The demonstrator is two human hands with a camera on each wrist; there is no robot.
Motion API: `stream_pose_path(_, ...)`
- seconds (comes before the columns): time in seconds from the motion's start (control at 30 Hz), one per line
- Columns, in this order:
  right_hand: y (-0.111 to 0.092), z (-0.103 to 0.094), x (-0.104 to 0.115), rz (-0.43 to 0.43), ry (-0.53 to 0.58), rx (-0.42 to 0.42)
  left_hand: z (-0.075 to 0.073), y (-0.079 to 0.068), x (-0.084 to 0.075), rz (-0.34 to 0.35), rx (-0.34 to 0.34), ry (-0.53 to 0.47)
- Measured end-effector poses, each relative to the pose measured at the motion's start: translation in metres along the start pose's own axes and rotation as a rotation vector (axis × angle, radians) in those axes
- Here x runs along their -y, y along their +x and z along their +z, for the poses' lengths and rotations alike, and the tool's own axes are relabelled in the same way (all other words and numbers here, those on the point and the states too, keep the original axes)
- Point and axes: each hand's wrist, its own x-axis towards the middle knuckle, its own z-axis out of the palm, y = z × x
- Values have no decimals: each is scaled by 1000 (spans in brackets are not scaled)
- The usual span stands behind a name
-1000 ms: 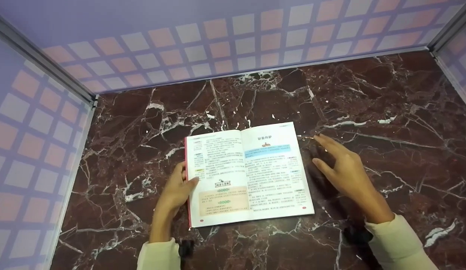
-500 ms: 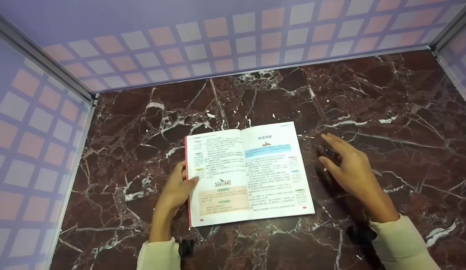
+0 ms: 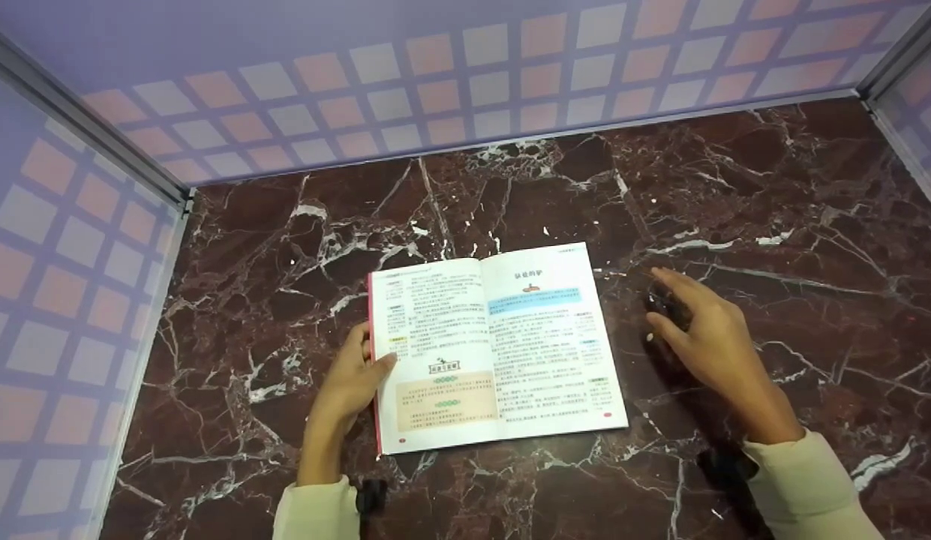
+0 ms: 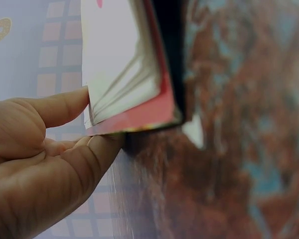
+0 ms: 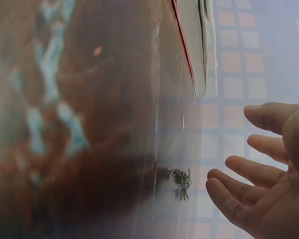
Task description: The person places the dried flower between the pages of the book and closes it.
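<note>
An open book (image 3: 450, 322) with printed pages and a red cover edge lies on the dark marble surface. My left hand (image 3: 355, 375) holds its left edge, thumb on the page and fingers at the cover's underside. In the left wrist view the left hand (image 4: 45, 159) pinches the edge of the book (image 4: 114, 50). To the right of the book, my right hand (image 3: 716, 349) is held apart from it, fingers extended and holding nothing. Its spread fingers also show in the right wrist view, where the right hand (image 5: 269, 169) is below the book's corner (image 5: 199, 59).
A small dark spiky object (image 5: 182, 183) lies near the right fingers; its kind is unclear. Pale scraps dot the marble surface (image 3: 735, 195) beyond and beside the book. Purple panels with pink and white squares (image 3: 435, 75) enclose the back and sides.
My right hand has drifted a little to the right, farther from the book's right edge. The left hand and the book stay in place.
</note>
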Motion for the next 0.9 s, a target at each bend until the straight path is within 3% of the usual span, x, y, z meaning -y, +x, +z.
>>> stream_pose_path(0.9,-3,-2,-10,6,-38,-5,-1,0,1,9,1,-2)
